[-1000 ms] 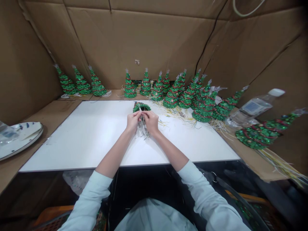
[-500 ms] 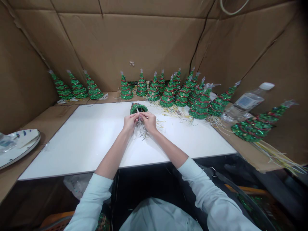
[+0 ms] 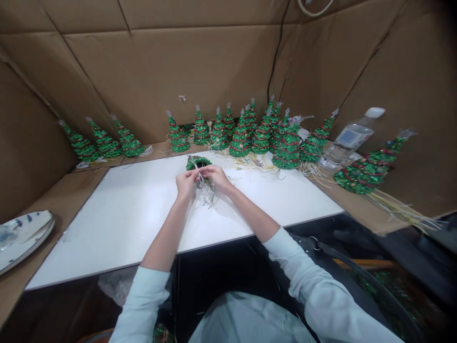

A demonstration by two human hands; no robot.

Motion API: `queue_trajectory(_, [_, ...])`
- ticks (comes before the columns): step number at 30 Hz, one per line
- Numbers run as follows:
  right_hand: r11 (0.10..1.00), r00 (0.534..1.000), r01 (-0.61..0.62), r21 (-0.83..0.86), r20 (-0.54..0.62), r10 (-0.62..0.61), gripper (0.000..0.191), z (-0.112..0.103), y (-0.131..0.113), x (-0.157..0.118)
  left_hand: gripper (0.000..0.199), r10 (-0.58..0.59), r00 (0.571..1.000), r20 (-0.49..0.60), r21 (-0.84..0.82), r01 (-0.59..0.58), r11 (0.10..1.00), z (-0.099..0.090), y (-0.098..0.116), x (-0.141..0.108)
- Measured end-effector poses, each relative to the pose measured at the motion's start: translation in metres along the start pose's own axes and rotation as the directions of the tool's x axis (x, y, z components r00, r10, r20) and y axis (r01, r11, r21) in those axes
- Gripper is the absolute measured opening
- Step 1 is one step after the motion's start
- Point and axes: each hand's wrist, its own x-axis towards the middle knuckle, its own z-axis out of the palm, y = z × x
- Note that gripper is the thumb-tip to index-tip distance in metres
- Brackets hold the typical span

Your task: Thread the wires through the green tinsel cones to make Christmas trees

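Observation:
A small green tinsel Christmas tree (image 3: 190, 163) lies tipped over on the white board (image 3: 132, 214), its dark hollow base turned toward me. Out of that base comes a loose bundle of thin pale wires (image 3: 207, 194), which fans down onto the board. My left hand (image 3: 186, 185) is closed in a pinch on the wires close to the base. Right beside it, my right hand (image 3: 218, 178) pinches the same bundle, its fingertips meeting those of the left. The exact crossing of the wires is hidden by the fingers.
Several finished-looking trees (image 3: 239, 138) stand along the back, with wire scraps (image 3: 257, 164) before them. Three trees (image 3: 103, 140) are at the left. A plastic bottle (image 3: 352, 138) and another tree (image 3: 369, 171) stand right. A plate (image 3: 32, 240) lies far left. Cardboard walls (image 3: 200, 62) surround the board.
My view has turned, so the scene sits tilted and slightly further left. Both hands stay at the wires by the tree's base, the right hand's fingers reaching further across toward the left.

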Motion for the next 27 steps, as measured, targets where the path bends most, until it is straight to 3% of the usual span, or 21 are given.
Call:
queue_trajectory(3, [0.982,0.992,-0.121,0.144,0.058,0.114,0.02,0.001,-0.005,-0.001,0.024,0.033,0.999,0.016,0.04,-0.034,0.999,0.0,0.0,-0.002])
queue_trajectory(6, [0.972,0.988,-0.15,0.181,0.073,0.139,0.023,0.001,-0.009,-0.003,0.026,0.049,0.999,0.015,0.075,-0.05,0.996,0.0,0.0,-0.002])
queue_trajectory(9, [0.994,0.996,-0.089,0.067,0.037,0.087,0.03,-0.001,-0.015,-0.006,0.026,0.045,0.999,-0.005,0.098,-0.044,0.994,0.0,0.001,-0.002])
queue_trajectory(11, [0.988,0.999,0.05,-0.149,0.02,-0.048,0.025,-0.004,-0.02,-0.01,0.024,0.05,0.999,-0.002,0.092,-0.049,0.995,0.0,0.004,-0.003])
queue_trajectory(13, [0.885,0.974,0.22,-0.41,0.143,-0.176,0.015,-0.007,-0.024,-0.016,0.022,0.059,0.998,0.012,0.063,-0.06,0.996,0.001,0.007,-0.004])
queue_trajectory(16, [0.648,0.886,0.417,-0.638,0.445,-0.131,0.014,-0.009,-0.025,-0.023,0.021,0.065,0.998,0.02,0.02,-0.066,0.998,0.0,0.01,-0.005])
queue_trajectory(18, [0.513,0.851,0.482,-0.71,0.519,-0.081,0.021,-0.008,-0.023,-0.027,0.022,0.069,0.998,0.011,0.013,-0.069,0.998,0.0,0.009,-0.004])
queue_trajectory(20, [0.428,0.846,0.512,-0.745,0.524,-0.099,0.025,-0.008,-0.022,-0.028,0.023,0.073,0.997,-0.007,-0.002,-0.073,0.997,-0.002,0.008,-0.002])
queue_trajectory(23, [0.44,0.83,0.543,-0.715,0.538,-0.149,0.024,-0.009,-0.024,-0.027,0.024,0.047,0.999,-0.025,-0.083,-0.049,0.995,-0.002,0.006,0.0])
queue_trajectory(27, [0.557,0.824,0.551,-0.621,0.512,-0.244,0.02,-0.01,-0.026,-0.022,0.025,-0.02,1.0,-0.009,-0.191,0.018,0.981,-0.001,0.006,0.0])
